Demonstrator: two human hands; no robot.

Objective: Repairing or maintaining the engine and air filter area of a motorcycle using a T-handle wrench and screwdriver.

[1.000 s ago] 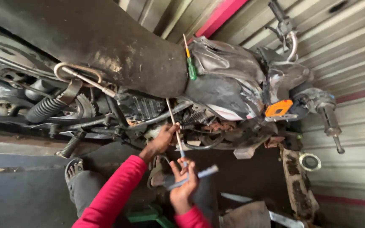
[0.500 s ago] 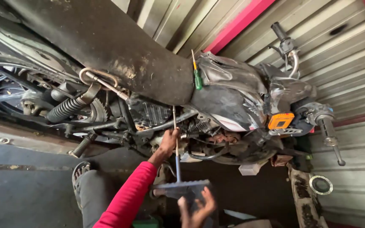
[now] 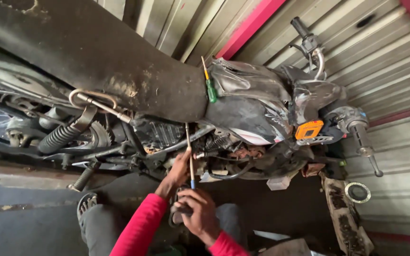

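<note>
Half a second ago your right hand (image 3: pixel 199 214) hung open below the bike, fingers spread under a flat grey piece; now that piece is out of sight and the same hand is closed into a fist around the blue-tipped lower end of the long thin rod (image 3: pixel 189 154). A second ago it held a pale flat tool instead, so you have swapped what you grip and settled on the rod with both hands. Your left hand (image 3: pixel 180 167), in the red sleeve, has barely shifted: it is up at the engine, fingers pinched on the rod about midway along its length. That reads, as a judgement, like you have finished fetching and are now steadying the rod to work it into the engine rather than reaching for anything else. The rod stands nearly upright in the picture, its upper end running up behind the frame tube of the motorcycle (image 3: pixel 243 114), just under the dark seat (image 3: pixel 96 52), and its lower end sits in your right fist, so the two hands are stacked along it, left above, right below, close together. Whether the top of the rod touches any part of the engine cannot be told; it is lost among hoses and fins. A green-handled screwdriver (image 3: pixel 210 87) is tucked between seat and tank, well above both hands and untouched. The rear shock spring (image 3: pixel 60 137) lies far off to the left, away from your work.
</note>
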